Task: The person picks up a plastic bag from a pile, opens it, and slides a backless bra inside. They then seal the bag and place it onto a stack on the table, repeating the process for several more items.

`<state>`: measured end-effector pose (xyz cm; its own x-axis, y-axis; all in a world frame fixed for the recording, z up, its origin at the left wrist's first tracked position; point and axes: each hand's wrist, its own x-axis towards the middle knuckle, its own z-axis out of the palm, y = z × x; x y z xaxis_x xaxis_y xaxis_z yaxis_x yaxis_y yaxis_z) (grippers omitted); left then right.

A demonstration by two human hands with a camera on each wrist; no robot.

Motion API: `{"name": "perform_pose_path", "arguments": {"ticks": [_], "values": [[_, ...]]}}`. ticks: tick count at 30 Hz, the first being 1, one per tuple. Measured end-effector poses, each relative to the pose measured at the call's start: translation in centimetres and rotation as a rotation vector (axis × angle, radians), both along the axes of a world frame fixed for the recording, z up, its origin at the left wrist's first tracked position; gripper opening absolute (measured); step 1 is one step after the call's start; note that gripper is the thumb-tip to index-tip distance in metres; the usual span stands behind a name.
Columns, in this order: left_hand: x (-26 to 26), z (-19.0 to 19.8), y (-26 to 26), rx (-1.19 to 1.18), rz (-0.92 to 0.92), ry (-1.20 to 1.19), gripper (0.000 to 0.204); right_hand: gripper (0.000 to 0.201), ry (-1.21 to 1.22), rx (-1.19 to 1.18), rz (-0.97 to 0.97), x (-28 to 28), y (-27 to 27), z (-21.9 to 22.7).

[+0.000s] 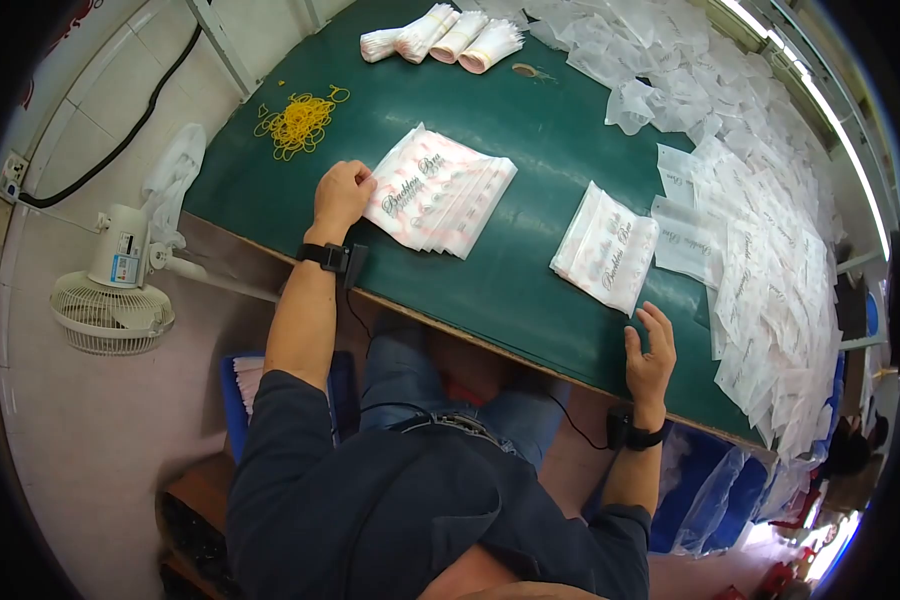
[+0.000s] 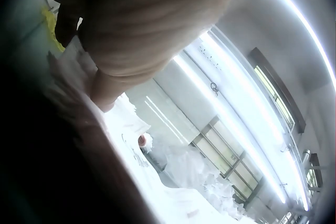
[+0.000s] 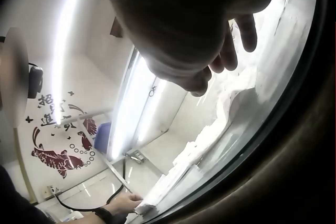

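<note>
A fanned stack of printed, frosted plastic bags [image 1: 445, 195] lies on the green table in the head view. My left hand [image 1: 344, 195] has its fingers curled at the stack's left edge, and pinches that edge between thumb and fingers. In the left wrist view the left hand [image 2: 142, 24] covers much of the picture, with the white bags [image 2: 142, 161] beneath it. My right hand [image 1: 652, 355] hovers near the table's front edge, fingers loosely spread, holding nothing. Just beyond its fingertips lies a second, smaller stack of bags [image 1: 605, 248]. The right wrist view shows the right hand [image 3: 184, 29] from below.
Yellow rubber bands [image 1: 298, 125] lie heaped at the back left of the green table [image 1: 530, 290]. Several rolled bundles of bags [image 1: 445, 38] sit at the back. Loose bags [image 1: 760, 260] cover the right side. A fan [image 1: 115, 300] stands off the left edge.
</note>
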<state>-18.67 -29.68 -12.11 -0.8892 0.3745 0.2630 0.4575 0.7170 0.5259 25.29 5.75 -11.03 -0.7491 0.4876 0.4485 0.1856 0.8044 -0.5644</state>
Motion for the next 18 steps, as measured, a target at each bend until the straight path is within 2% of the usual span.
{"name": "perform_pose_path", "arguments": {"ticks": [3, 6, 7, 9, 11, 13, 15, 18], "values": [[0.9, 0.4, 0.5, 0.062, -0.011, 0.089, 0.020, 0.032, 0.015, -0.001, 0.029, -0.8, -0.9, 1.0], [5.7, 4.9, 0.9, 0.341, -0.166, 0.046, 0.013, 0.033, 0.067, 0.040, 0.081, -3.2, -3.1, 3.2], [7.8, 6.5, 1.5, 0.341, -0.179, 0.035, 0.013, 0.034, 0.119, 0.083, 0.122, -4.8, -4.3, 4.5], [12.3, 9.5, 3.3, 0.367, -0.414, 0.058, 0.011, 0.040, 0.223, 0.261, 0.240, -9.1, -7.5, 7.9], [15.4, 11.4, 4.2, 0.353, -0.511, 0.054, 0.011, 0.033, 0.247, 0.385, 0.293, -12.5, -10.9, 11.4], [17.6, 12.1, 4.3, 0.327, -0.668, 0.076, 0.012, 0.029, 0.157, 0.442, 0.337, -13.8, -10.2, 10.8], [18.0, 11.0, 2.7, 0.309, -0.647, 0.061, 0.012, 0.022, 0.018, 0.576, 0.470, -14.8, -9.7, 10.1], [17.8, 9.8, 0.9, 0.273, -0.562, 0.060, 0.011, 0.021, -0.020, 0.549, 0.473, -13.6, -9.8, 9.4]]}}
